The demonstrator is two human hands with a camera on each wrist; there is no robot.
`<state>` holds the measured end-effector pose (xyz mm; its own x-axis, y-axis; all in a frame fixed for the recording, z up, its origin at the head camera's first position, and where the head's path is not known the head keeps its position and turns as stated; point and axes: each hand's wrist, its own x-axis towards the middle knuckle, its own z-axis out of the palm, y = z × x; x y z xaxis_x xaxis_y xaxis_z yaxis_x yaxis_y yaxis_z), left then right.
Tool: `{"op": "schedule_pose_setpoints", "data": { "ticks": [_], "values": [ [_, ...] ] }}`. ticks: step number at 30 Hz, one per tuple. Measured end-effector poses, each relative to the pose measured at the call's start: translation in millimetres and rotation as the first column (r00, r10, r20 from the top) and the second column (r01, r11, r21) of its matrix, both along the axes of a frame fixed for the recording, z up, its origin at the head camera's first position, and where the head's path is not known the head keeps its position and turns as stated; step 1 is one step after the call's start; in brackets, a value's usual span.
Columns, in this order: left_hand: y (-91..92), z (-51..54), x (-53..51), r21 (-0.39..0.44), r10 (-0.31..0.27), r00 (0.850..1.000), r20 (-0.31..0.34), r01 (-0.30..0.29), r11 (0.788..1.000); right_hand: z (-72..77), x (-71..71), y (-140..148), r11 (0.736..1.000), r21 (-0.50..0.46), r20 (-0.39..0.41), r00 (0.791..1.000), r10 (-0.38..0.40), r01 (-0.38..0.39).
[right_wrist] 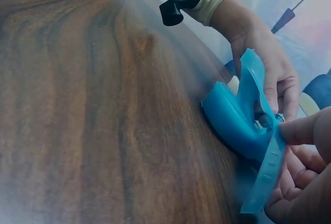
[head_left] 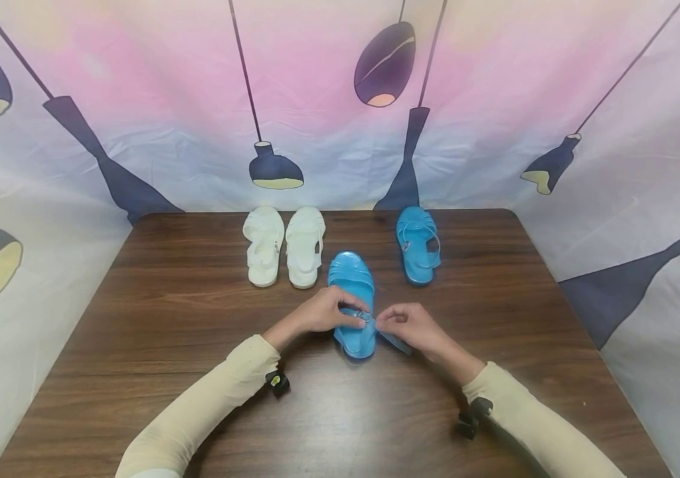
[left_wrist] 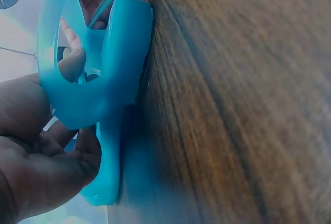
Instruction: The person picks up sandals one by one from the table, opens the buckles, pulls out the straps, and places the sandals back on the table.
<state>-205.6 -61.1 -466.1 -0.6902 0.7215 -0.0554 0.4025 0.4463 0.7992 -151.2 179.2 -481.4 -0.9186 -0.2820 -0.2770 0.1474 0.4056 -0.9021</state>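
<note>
A blue jelly sandal point(head_left: 350, 269) lies on the table, its toe pointing away from me. My left hand point(head_left: 324, 311) is on the sandal's left side, thumb and fingers pinching the strap by the small metal buckle point(head_left: 365, 317). On the other side my right hand point(head_left: 416, 328) pinches the loose ankle strap point(right_wrist: 266, 175) between thumb and fingers, close to the buckle. That strap's free end hangs below the right fingers in the right wrist view. From the left wrist, the sandal's heel point(left_wrist: 126, 48) shows close up; the fingers partly hide the buckle there.
A pair of white sandals, the left one point(head_left: 263, 269) and the right one point(head_left: 303, 265), stands at the back of the brown wooden table point(head_left: 155, 318). Another blue sandal point(head_left: 418, 262) is at the back right. A lamp-patterned cloth point(head_left: 328, 126) hangs behind the table.
</note>
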Motion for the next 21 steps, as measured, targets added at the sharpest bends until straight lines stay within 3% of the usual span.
{"op": "schedule_pose_setpoints", "data": {
  "ticks": [11, 17, 21],
  "values": [
    [3.8, 0.9, 2.6, 0.019, 0.026, 1.0, -0.013, -0.026, 0.999, 6.0, -10.7, -5, 0.999, 0.043, -0.071, 0.997, 0.026, -0.023],
    [2.7, 0.7, 2.5, 0.004, 0.03, 0.999, -0.013, -0.03, 1.0, 3.7, -9.0, -3, 0.999, 0.051, -0.001, 1.0, 0.006, -0.006],
    [1.6, -0.7, 2.0, 0.007, 0.033, 0.999, -0.01, -0.033, 0.999, 1.8, -4.4, 3, 0.997, 0.073, 0.032, 0.999, 0.038, -0.04]
  ]
}}
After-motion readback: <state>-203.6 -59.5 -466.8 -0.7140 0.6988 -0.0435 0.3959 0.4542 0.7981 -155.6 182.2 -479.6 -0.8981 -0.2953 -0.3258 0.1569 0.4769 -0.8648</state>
